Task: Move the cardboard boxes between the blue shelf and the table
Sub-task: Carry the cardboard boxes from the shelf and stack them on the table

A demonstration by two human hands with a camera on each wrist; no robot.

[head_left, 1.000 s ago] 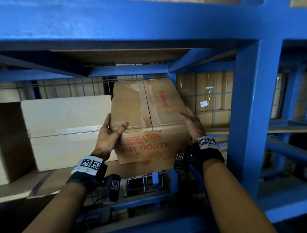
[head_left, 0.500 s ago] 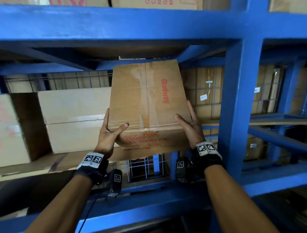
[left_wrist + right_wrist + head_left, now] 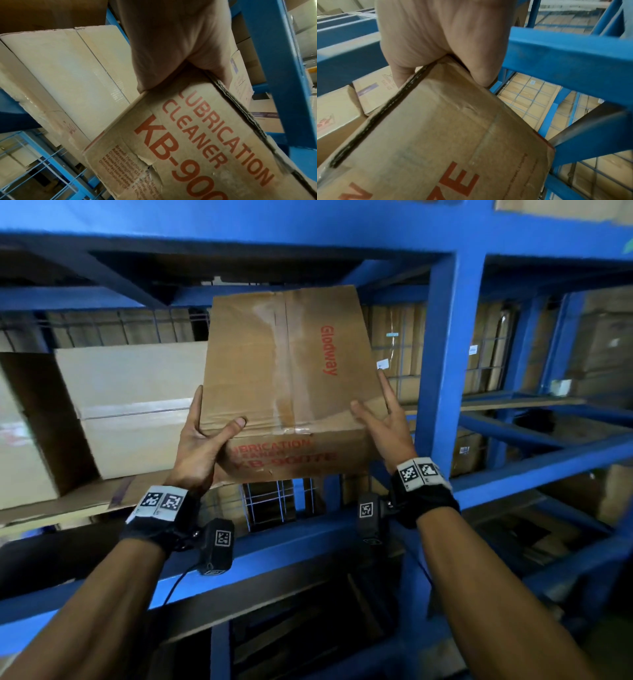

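A brown cardboard box (image 3: 274, 364) with red "Glodway" and "LUBRICATION CLEANER" print is held between both hands at the opening of the blue shelf (image 3: 308, 227). It tilts with its taped top facing me, its bottom edge just above the shelf board. My left hand (image 3: 205, 440) grips the near left corner, thumb on top and fingers along the side. On the near right corner my right hand (image 3: 383, 419) clasps it, thumb on top and fingers spread up the side. The wrist views show the left hand (image 3: 175, 47) on the box (image 3: 188, 142) and the right hand (image 3: 440, 33) on the box (image 3: 445, 135).
A large pale box (image 3: 137, 405) stands on the same shelf, close to the left of the held box. A blue upright post (image 3: 445, 371) rises just right of my right hand. Wire mesh and more cartons fill the back. A blue beam (image 3: 308, 542) crosses below my wrists.
The box has come up and towards me out of the shelf bay, tilting so its top shows more. Both hands kept their hold on its near corners.
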